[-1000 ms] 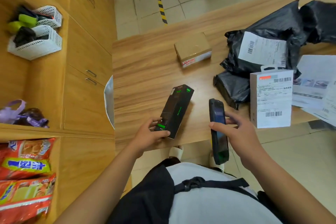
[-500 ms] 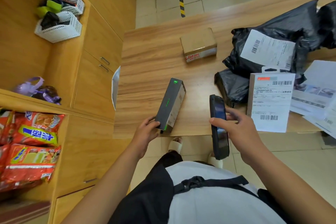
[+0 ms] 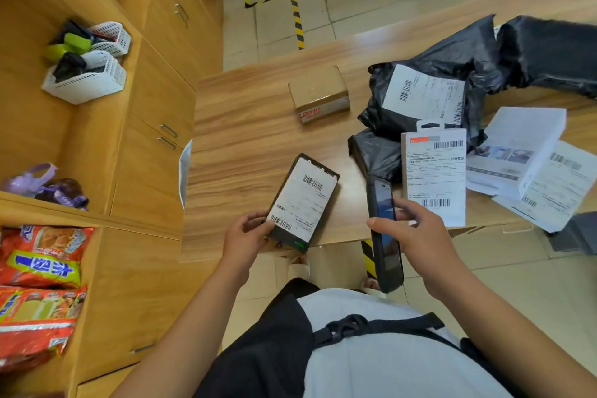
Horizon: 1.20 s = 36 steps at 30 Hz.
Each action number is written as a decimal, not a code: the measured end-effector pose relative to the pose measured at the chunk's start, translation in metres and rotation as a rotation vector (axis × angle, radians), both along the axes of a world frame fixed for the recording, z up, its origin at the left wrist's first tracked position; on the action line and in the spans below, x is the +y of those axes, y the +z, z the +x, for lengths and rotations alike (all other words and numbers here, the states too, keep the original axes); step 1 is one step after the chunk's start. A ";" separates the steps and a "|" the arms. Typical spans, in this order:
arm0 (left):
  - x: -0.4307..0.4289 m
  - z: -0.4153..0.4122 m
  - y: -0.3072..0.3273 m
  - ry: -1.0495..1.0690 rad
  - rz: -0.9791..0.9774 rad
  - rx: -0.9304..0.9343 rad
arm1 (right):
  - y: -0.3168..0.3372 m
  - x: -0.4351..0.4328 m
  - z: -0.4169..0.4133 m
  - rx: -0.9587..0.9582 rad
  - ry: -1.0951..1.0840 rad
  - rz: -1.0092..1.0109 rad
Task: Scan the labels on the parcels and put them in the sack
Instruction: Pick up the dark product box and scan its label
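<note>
A person's left hand (image 3: 247,233) grips the near end of a slim black boxed parcel (image 3: 303,200), its white shipping label (image 3: 302,195) facing up, the box lying at the near edge of the wooden surface (image 3: 245,126). At three o'clock from it, the right hand (image 3: 416,236) is closed around a handheld scanner (image 3: 384,233), apart from the parcel. Beyond the scanner, at one o'clock, a white labelled box (image 3: 434,174) leans against black plastic mailers (image 3: 452,74); a small cardboard box (image 3: 319,94) sits at twelve o'clock.
</note>
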<state>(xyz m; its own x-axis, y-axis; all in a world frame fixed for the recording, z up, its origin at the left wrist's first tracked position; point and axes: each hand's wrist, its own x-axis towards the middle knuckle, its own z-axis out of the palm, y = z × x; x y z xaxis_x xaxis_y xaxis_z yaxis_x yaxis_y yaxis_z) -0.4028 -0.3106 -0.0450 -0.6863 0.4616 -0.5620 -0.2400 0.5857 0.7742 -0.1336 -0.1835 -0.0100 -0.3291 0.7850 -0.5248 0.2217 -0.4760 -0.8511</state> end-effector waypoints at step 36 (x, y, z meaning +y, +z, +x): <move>0.078 -0.040 -0.027 -0.616 -0.290 0.673 | 0.011 -0.032 0.027 -0.075 -0.275 0.061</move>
<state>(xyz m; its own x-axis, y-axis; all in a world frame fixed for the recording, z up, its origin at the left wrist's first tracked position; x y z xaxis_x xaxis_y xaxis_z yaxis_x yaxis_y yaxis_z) -0.4429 -0.2323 -0.0720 -0.5901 0.7545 -0.2875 0.6168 0.6510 0.4424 -0.1066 -0.2159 0.0011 -0.0613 0.8701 -0.4890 0.1549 -0.4757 -0.8659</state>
